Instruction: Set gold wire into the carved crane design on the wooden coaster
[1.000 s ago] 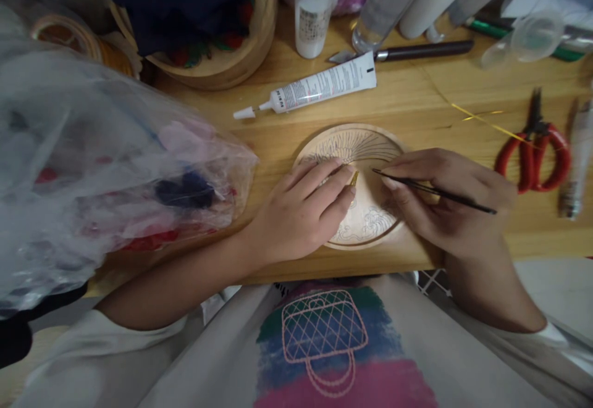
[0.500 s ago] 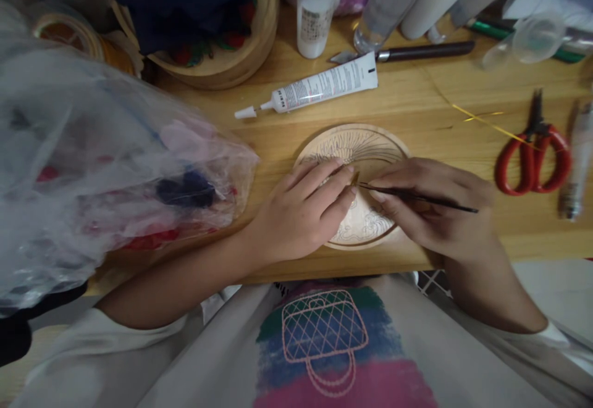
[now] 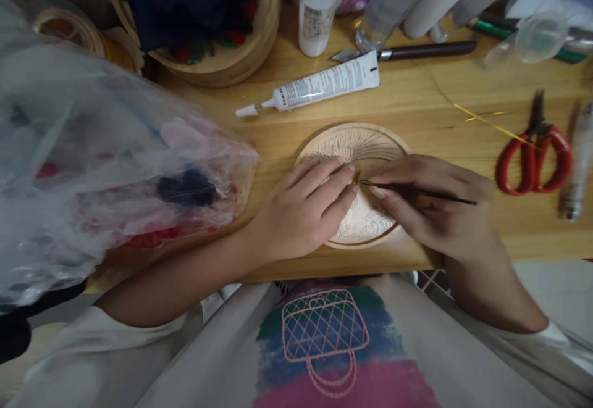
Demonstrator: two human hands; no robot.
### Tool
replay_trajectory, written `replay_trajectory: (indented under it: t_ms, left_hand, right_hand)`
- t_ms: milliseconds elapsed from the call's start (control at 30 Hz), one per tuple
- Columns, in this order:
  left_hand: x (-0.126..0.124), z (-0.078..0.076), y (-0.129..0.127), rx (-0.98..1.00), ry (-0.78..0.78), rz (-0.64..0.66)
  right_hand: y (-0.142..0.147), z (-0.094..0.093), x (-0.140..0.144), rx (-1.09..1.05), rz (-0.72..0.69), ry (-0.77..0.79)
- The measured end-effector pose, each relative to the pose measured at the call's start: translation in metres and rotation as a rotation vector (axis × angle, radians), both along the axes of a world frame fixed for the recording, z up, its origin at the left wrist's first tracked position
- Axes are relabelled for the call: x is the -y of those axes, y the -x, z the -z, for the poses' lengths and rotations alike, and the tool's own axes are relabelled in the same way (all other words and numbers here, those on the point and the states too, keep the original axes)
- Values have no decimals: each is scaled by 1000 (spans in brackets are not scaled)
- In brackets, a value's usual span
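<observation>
A round wooden plate [image 3: 365,226] with dark line drawings lies on the table in front of me. My left hand [image 3: 308,210] rests palm down across its left side, fingers stretched out. A small gold-coloured sliver [image 3: 356,178] shows at the left fingertips; whether they press on it I cannot tell. From the right, my right hand [image 3: 435,201] pinches dark, thin tweezers [image 3: 421,192] between thumb and fingers. Their points are close beside the gold sliver, over the middle of the plate. The hands hide part of the drawing.
Beyond the plate lie a white glue tube [image 3: 327,86], its cap end leftward, and a dark-handled craft knife [image 3: 428,50]. Red-handled pliers [image 3: 535,155] with gold wire [image 3: 491,125] are at right. A clear plastic bag [image 3: 115,149] fills the left; bottles [image 3: 317,19] stand at the back.
The tweezers' rear end has tipped slightly away from me, and my right hand has shifted a little. My left hand stays on the plate.
</observation>
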State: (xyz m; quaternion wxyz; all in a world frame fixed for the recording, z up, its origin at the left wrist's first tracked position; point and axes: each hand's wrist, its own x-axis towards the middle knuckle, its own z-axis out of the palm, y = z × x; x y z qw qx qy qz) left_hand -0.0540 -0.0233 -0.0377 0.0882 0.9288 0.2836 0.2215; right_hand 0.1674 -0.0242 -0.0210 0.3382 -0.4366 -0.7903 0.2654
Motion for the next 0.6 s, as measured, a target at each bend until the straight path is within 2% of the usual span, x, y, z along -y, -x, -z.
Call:
replay_trajectory:
  t_ms: [233, 400, 600]
  left_hand:
    - [0, 0, 0, -16, -21, -11]
    - [1, 1, 0, 2, 58, -3]
    - [1, 2, 0, -1, 3, -22]
  right_hand:
    - [1, 1, 0, 1, 9, 5]
    - [0, 1, -1, 2, 11, 29]
    - [0, -1, -1, -83, 45, 150]
